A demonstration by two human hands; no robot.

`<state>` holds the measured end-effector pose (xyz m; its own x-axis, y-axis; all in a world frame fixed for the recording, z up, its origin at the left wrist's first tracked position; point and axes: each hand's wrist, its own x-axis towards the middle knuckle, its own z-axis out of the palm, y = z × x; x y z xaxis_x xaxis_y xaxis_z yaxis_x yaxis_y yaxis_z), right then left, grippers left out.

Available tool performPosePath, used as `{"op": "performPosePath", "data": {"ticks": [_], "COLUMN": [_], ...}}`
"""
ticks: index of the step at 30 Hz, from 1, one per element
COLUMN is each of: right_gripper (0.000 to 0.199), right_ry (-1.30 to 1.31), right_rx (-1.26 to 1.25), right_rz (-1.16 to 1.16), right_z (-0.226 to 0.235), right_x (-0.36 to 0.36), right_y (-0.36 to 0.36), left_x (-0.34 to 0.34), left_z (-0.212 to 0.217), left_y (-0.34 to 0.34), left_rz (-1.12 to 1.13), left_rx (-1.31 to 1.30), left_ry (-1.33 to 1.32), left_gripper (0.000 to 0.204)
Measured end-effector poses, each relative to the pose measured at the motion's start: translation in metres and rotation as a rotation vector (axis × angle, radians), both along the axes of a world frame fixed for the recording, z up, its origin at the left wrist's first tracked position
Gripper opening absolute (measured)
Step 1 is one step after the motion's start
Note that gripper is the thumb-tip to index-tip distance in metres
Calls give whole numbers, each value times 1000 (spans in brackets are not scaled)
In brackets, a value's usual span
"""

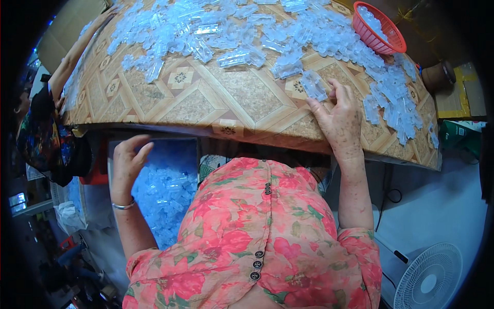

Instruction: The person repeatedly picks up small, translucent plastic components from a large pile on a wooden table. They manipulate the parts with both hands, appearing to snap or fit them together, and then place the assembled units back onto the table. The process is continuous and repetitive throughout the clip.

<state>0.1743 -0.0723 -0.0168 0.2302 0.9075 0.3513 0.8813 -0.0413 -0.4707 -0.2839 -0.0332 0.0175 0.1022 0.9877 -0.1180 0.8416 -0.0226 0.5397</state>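
- your right hand: above the near part of the worktop, thumb and forefinger spread about the near end of one clear plastic piece; whether they grip it or only touch it, you cannot tell from this view.
- the clear plastic piece: one, flat and oblong, at the near edge of the spread, just beyond your right thumb.
- your left hand: released, fingers curved, thumb apart, nothing seen in it; over the left side of the bin, below the worktop's edge.
- silver bangle: one, on your left wrist.
- bin: one, at your left, below the worktop, filled with loose clear pieces.
- scattered pieces: many, clear, across the far side of the worktop and down its right end.
- red basket: one, plastic, at the far right, clear pieces inside.
- co-worker's arm: one, at your far left, reaching along the worktop's edge.
- white fan: one, round, lower right.
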Motion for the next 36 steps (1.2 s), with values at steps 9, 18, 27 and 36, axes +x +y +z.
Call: {"op": "performPosePath", "data": {"ticks": [9,18,27,36], "right_gripper": [47,49,50,50], "right_ry": [-44,132,156,50], "right_rx": [-2,19,45,95], "right_rz": [16,-46,-52,-37], "right_z": [-5,-8,-8,-12], "right_x": [10,16,11,13], "right_y": [5,-8,-8,-8], "left_x": [198,280,275,283], "left_z": [6,-28,-36,-34], "left_y": [65,98,84,81], "left_rz": [-608,-700,-747,-708], "left_rx": [525,549,630,445], "left_ry": [-260,-168,-307,-414], "left_gripper": [30,33,35,33]}}
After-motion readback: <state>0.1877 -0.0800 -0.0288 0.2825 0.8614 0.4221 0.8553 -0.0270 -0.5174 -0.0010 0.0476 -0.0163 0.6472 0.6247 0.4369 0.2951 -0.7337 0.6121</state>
